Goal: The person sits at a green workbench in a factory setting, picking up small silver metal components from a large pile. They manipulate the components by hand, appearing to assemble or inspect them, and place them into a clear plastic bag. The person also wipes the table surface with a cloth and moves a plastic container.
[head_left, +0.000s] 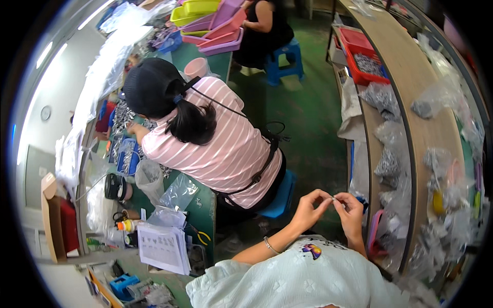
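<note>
My left hand (311,209) and my right hand (350,211) meet in front of my chest, fingertips nearly touching. Both are closed in a pinch around a tiny pale piece (333,198), too small to name. A bracelet (270,245) circles my left wrist. Nearest to my right hand stands a wooden shelf (405,169) with plastic bags of small grey metal parts (389,165) on it. To the left of my hands a co-worker in a striped pink shirt (210,136) sits on a blue stool (280,196), reaching toward a heap of small metal parts.
A green worktable (203,210) at left carries yellow-handled pliers (201,236), a stack of papers (165,250) and a blue bin (128,156). Coloured plastic baskets (221,49) are piled farther off. A red bin (361,78) stands on the shelf. Another person sits at the back.
</note>
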`<action>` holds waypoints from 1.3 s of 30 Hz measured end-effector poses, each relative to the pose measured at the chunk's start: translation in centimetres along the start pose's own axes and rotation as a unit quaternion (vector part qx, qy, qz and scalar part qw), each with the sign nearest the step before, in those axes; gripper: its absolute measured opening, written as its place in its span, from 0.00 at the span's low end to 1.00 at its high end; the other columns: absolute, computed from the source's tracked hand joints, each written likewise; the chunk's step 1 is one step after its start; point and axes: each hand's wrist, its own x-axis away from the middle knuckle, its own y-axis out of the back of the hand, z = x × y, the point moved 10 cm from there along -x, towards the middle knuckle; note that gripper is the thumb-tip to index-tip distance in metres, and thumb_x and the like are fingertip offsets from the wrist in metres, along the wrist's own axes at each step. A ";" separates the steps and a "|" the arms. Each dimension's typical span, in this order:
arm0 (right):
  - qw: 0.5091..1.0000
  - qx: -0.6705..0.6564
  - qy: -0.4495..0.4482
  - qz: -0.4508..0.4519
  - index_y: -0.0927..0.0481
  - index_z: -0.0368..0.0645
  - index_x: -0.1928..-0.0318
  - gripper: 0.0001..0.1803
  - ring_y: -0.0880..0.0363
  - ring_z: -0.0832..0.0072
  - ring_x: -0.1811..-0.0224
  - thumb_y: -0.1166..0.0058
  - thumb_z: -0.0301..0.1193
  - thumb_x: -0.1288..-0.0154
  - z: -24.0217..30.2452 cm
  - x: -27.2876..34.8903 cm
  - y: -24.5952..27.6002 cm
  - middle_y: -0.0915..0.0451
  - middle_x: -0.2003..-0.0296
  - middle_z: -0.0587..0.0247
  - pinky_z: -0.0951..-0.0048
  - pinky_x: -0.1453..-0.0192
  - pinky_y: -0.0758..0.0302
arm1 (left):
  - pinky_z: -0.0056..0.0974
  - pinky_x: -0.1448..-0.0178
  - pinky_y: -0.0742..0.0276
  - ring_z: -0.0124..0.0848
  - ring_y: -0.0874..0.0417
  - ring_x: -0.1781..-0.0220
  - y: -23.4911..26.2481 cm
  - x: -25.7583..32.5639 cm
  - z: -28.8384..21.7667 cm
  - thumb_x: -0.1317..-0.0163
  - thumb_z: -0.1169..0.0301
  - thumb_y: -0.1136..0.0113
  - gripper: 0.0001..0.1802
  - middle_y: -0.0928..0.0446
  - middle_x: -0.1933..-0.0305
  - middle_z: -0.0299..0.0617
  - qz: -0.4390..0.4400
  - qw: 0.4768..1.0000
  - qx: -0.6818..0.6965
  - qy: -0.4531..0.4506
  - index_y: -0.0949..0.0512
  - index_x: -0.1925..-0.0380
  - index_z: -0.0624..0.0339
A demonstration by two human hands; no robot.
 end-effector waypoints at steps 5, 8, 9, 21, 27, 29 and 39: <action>1.000 0.013 0.008 0.012 0.24 0.34 0.66 0.06 0.28 0.82 0.68 0.46 0.19 0.46 -0.2 -3.8 5.8 0.24 0.71 0.66 0.82 0.60 0.31 | 0.28 0.63 0.28 0.21 0.25 0.68 -4.9 -4.8 -0.5 0.41 0.76 0.44 0.05 0.24 0.71 0.38 0.031 0.999 -0.027 0.014 0.26 0.68 0.68; 0.999 0.012 0.012 0.043 0.24 0.34 0.66 0.05 0.28 0.82 0.68 0.46 0.19 0.46 -0.6 -6.8 6.9 0.24 0.71 0.66 0.81 0.60 0.31 | 0.28 0.63 0.28 0.21 0.25 0.68 -5.9 -7.8 0.3 0.41 0.75 0.44 0.06 0.24 0.71 0.39 0.034 0.999 -0.018 0.013 0.27 0.68 0.68; 0.998 0.011 0.011 0.054 0.24 0.34 0.66 0.05 0.28 0.81 0.67 0.46 0.18 0.46 -0.6 -8.0 7.0 0.24 0.71 0.66 0.81 0.60 0.31 | 0.28 0.62 0.28 0.21 0.25 0.67 -5.9 -8.8 0.7 0.41 0.75 0.45 0.06 0.24 0.70 0.38 0.040 0.999 -0.018 0.018 0.26 0.67 0.68; 0.988 -0.004 0.010 0.155 0.25 0.34 0.66 0.05 0.27 0.81 0.66 0.48 0.19 0.45 -1.7 -31.2 0.8 0.24 0.70 0.66 0.79 0.58 0.31 | 0.28 0.63 0.28 0.22 0.24 0.69 3.3 -28.7 -0.9 0.41 0.73 0.43 0.07 0.23 0.73 0.39 -0.033 0.999 -0.030 -0.007 0.25 0.69 0.67; 0.957 0.013 0.012 0.290 0.25 0.34 0.67 0.04 0.27 0.81 0.65 0.48 0.19 0.45 0.4 -44.0 -10.1 0.24 0.70 0.66 0.80 0.58 0.32 | 0.28 0.66 0.29 0.22 0.25 0.70 14.4 -36.2 -4.1 0.42 0.73 0.43 0.07 0.24 0.73 0.38 -0.200 0.979 -0.030 -0.017 0.25 0.69 0.68; 0.939 0.010 -0.003 0.344 0.24 0.34 0.67 0.04 0.27 0.81 0.65 0.48 0.19 0.45 0.6 -46.4 -14.1 0.25 0.70 0.66 0.80 0.59 0.32 | 0.28 0.65 0.28 0.23 0.24 0.69 17.6 -36.7 -4.1 0.42 0.74 0.43 0.07 0.23 0.72 0.39 -0.259 0.966 -0.011 0.000 0.25 0.68 0.68; 0.777 0.078 -0.013 0.624 0.22 0.35 0.64 0.08 0.26 0.81 0.69 0.45 0.22 0.47 0.3 -51.5 -31.9 0.21 0.70 0.64 0.80 0.63 0.30 | 0.27 0.56 0.28 0.23 0.23 0.62 28.9 -34.9 -2.8 0.42 0.76 0.43 0.05 0.24 0.68 0.38 -0.534 0.840 0.081 0.047 0.25 0.67 0.68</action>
